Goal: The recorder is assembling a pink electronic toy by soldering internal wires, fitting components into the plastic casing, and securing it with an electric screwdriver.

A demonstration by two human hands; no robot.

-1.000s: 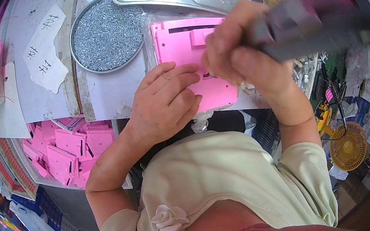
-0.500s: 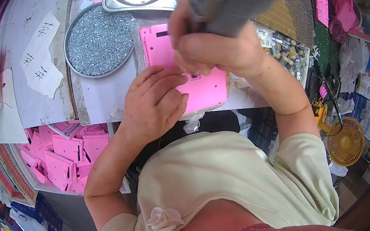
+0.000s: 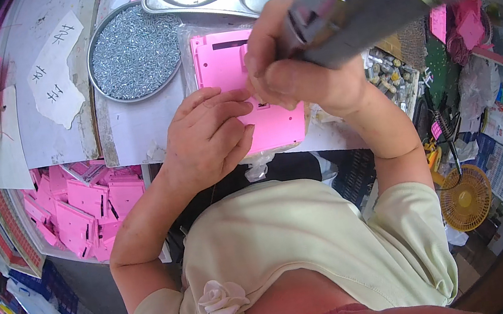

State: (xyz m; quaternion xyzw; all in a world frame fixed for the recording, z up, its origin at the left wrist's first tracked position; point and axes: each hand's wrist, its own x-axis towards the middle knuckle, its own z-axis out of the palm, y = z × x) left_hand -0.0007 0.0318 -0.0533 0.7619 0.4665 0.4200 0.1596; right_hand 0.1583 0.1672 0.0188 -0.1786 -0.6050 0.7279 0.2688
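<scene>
A pink plastic panel with small holes and a dark slot lies on the bench in front of me. My left hand rests over its left side, closed, with curled fingers and fingertips close to the right hand; whatever they may pinch is hidden. Above the panel, my right hand is wrapped round a bulky grey handheld power tool, close to the camera and partly blurred. Its working tip is hidden behind the hand. Small loose metal screws fill a round tray to the left.
A metal tray with rounded wells stands at the back. Many pink plastic parts fill a bin at lower left. Paper with handwriting lies left. Small pieces fill a box at right, above a yellow fan.
The grey tool and my right hand have shifted slightly down and to the right, uncovering more of the metal tray. My left hand stays almost in place on the panel.
</scene>
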